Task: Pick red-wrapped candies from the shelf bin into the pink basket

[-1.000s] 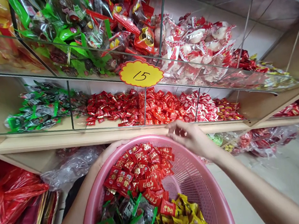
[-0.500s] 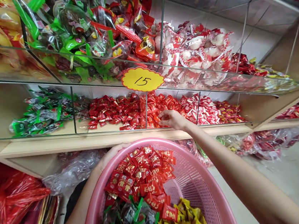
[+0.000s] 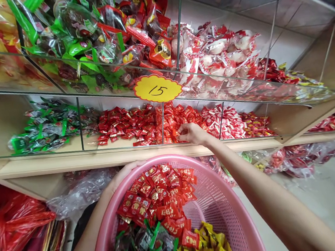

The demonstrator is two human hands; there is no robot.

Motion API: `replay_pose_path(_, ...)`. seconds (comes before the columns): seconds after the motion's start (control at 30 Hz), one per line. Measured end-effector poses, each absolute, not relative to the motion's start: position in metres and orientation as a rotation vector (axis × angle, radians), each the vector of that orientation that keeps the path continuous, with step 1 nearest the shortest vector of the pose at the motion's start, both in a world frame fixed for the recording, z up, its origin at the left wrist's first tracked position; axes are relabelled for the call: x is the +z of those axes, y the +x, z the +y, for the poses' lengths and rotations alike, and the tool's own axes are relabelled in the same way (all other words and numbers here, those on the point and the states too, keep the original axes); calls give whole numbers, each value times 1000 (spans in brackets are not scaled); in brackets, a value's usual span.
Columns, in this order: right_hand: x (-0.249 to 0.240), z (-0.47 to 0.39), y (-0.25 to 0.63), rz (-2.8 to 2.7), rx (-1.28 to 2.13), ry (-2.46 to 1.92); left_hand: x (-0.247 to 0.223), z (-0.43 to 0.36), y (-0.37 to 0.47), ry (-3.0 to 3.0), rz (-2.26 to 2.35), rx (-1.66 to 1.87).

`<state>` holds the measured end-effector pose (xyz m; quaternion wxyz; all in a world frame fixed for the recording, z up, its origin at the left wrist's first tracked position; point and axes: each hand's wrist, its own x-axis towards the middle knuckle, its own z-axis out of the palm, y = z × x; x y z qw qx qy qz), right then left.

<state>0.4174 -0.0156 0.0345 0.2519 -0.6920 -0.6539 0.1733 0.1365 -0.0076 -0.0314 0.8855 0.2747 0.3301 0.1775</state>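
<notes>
My left hand (image 3: 121,176) grips the far left rim of a pink plastic basket (image 3: 106,207). Inside the basket lie red-wrapped candies (image 3: 159,189), clear packets with green ends (image 3: 150,242) and yellow-wrapped candies (image 3: 209,243). Beyond the rim, my right hand (image 3: 193,133) reaches into a lower shelf bin, over small orange-red wrapped candies (image 3: 181,115). Its thumb and fingers are bent together among the wrappers; what they hold, if anything, is hidden.
Glass dividers (image 3: 162,122) split the lower shelf. Above it, a glass-fronted shelf carries larger wrapped sweets (image 3: 216,55) and a yellow price tag (image 3: 157,88) reading 15. Plastic bags (image 3: 301,158) lie below right; a red bag (image 3: 14,227) stands at left.
The shelves and price tag sit slightly further left in view. My right hand stays at the orange-red candies, and my left hand stays on the basket rim.
</notes>
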Motion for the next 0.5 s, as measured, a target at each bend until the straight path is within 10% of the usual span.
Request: replay_pose_path(0.5, 57, -152, 350, -1993, 563, -1584, -35, -7, 137, 555, 650, 260)
